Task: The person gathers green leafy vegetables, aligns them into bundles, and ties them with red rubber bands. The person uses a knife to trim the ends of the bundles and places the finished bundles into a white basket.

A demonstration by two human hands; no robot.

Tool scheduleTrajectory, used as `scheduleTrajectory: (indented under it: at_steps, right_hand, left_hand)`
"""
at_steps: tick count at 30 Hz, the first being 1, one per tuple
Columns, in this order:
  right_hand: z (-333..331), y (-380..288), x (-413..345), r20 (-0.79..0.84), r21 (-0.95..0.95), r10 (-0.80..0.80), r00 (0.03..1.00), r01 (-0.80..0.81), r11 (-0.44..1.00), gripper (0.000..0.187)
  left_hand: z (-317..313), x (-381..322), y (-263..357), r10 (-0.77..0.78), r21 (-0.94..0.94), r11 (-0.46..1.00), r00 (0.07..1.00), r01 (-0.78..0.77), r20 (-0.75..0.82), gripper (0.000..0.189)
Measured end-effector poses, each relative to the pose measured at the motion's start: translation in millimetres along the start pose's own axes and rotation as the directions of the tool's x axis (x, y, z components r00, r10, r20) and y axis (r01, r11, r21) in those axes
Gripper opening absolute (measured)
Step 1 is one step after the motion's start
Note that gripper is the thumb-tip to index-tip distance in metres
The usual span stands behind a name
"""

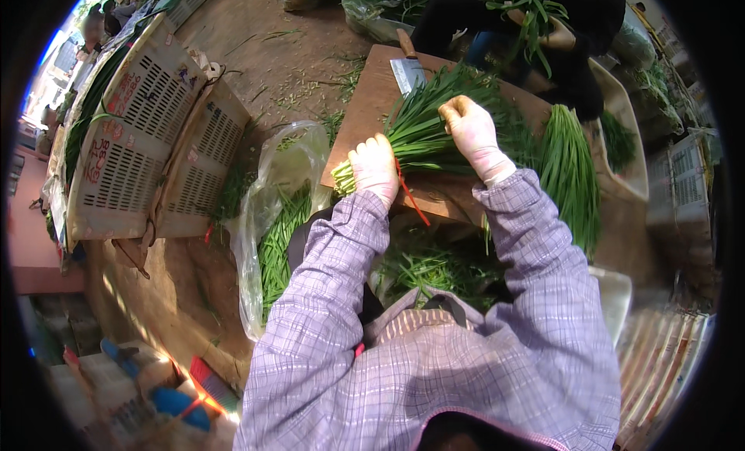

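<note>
My left hand [375, 167], in a pale glove, is closed around the stem ends of a bunch of garlic chives [430, 122]. The pale cut ends [343, 179] stick out past its fingers, and the leaves fan out to the upper right. A thin red tie [413, 194] hangs by my left wrist. My right hand [468, 128], gloved too, hovers over the leaves with thumb and fingertips pinched together; whether a leaf is between them cannot be told. Beneath the bunch is a brown wooden board [364, 111], with a cleaver [407, 70] lying near its far edge.
A second bunch of chives [567, 172] hangs over the board's right side. Left of my knee stands a clear plastic bag [256, 276] holding green leaves. White slatted crates [139, 125] stand at left. Across the board, another person's hand [559, 35] holds greens. Loose trimmings [302, 93] litter the floor.
</note>
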State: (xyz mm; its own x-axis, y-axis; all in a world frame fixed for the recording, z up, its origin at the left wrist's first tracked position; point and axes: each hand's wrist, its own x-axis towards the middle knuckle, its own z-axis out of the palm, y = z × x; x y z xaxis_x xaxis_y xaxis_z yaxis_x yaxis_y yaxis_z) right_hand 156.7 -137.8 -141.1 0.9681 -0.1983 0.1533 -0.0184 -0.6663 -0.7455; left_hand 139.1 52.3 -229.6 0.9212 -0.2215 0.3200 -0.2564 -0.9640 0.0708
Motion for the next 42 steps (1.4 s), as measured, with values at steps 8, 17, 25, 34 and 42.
scheduleTrajectory:
  at_steps: [8,17,25,34,42]
  right_hand:
    - [-10.1,12.8,-3.9,-0.017,-0.021,0.140,0.990,-0.140,0.990,0.039]
    - [-72.1,-62.7,-40.3,0.019,0.518,-0.089,0.996,0.066,0.853,0.019]
    - [-83.1,-81.7,-137.7,0.304,0.451,-0.060,0.951,-0.088,0.888,0.098]
    - [-12.7,-107.6,-151.6,0.454,0.323,-0.184,0.872,0.032,0.946,0.118]
    - [16.0,-60.8,-64.7,0.389,-0.003,-0.593,0.705,0.645,0.764,0.082]
  left_hand:
    - [8.7,0.0,7.3,-0.070,0.010,0.997,0.997,0.071,-0.043,0.016]
    - [-38.4,-9.4,-7.8,-0.194,-0.302,0.918,0.956,0.256,0.220,0.071]
    - [-89.2,-57.2,-12.3,0.139,-0.403,-0.856,0.894,0.324,0.426,0.051]
    - [-104.1,-70.1,-17.3,-0.101,-0.576,-0.817,0.992,-0.037,0.080,0.101]
    - [-137.7,-87.4,-35.4,0.613,-0.830,0.308,0.571,0.464,0.546,0.098]
